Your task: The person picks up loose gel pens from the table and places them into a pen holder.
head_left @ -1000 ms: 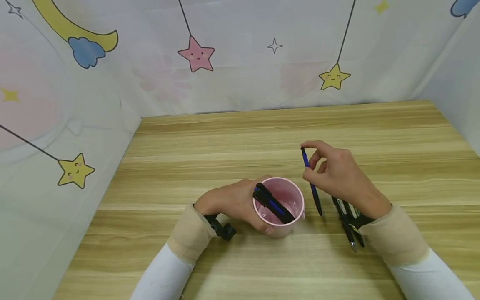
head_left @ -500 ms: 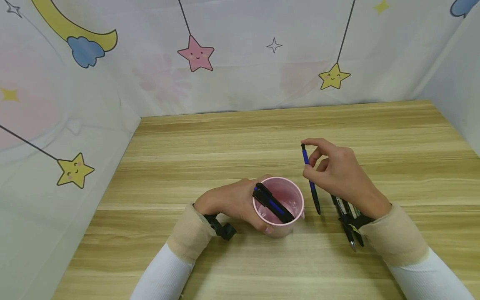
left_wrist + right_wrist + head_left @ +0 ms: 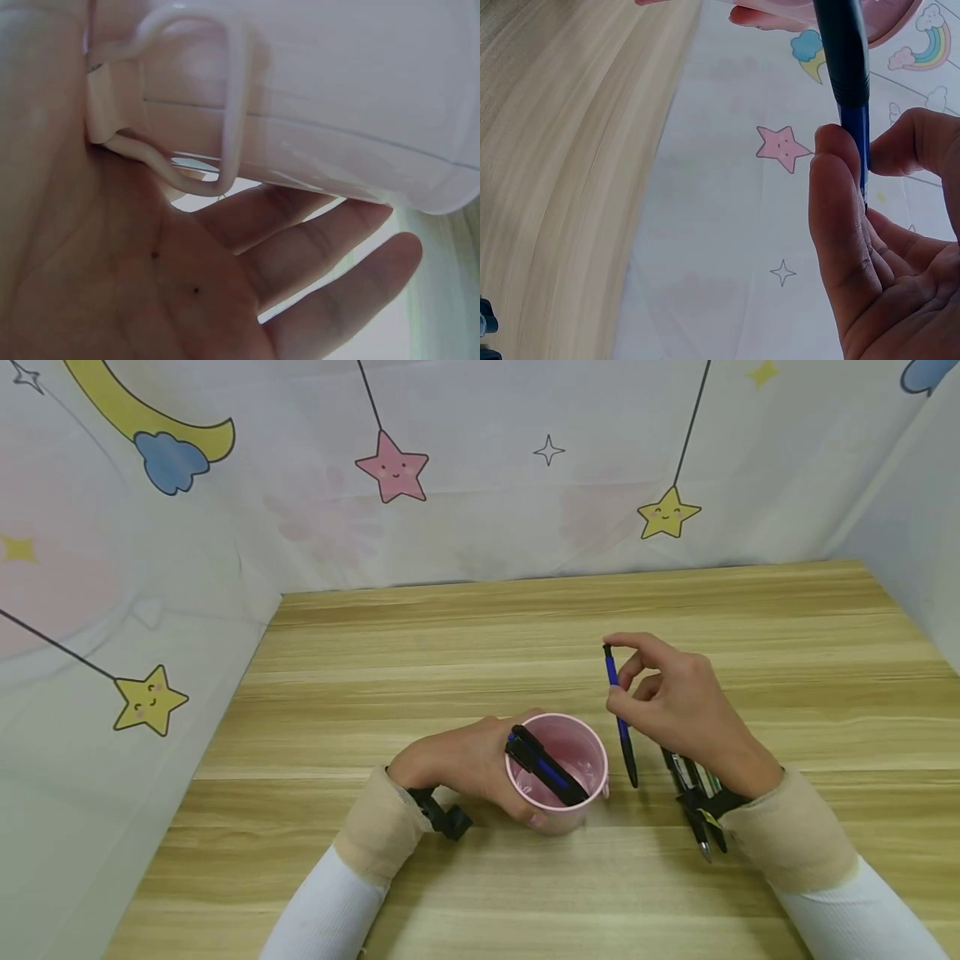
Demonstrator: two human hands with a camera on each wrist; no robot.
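Note:
My left hand [image 3: 468,764] wraps around the side of a pink bucket-shaped cup [image 3: 557,822], which stands on the table. A small wire handle [image 3: 236,97] on the cup's side lies near my palm in the left wrist view. Inside the cup, black pens with blue parts [image 3: 547,766] lean against the rim. To the right of the cup, my right hand [image 3: 678,697] pinches a blue and black pen [image 3: 625,735] between thumb and fingers, with the index fingertip at its top end. The pen points downward, tilted slightly, beside the cup.
Several more pens [image 3: 697,818] lie on the wood-grain table [image 3: 420,652], partly hidden under my right wrist. A white curtain [image 3: 480,527] printed with stars and a moon stands behind the table and along its left side.
My right hand has shifted slightly upward in the head view with the pinched pen, whose lower tip has moved a little left toward the cup. The left hand and cup stay put.

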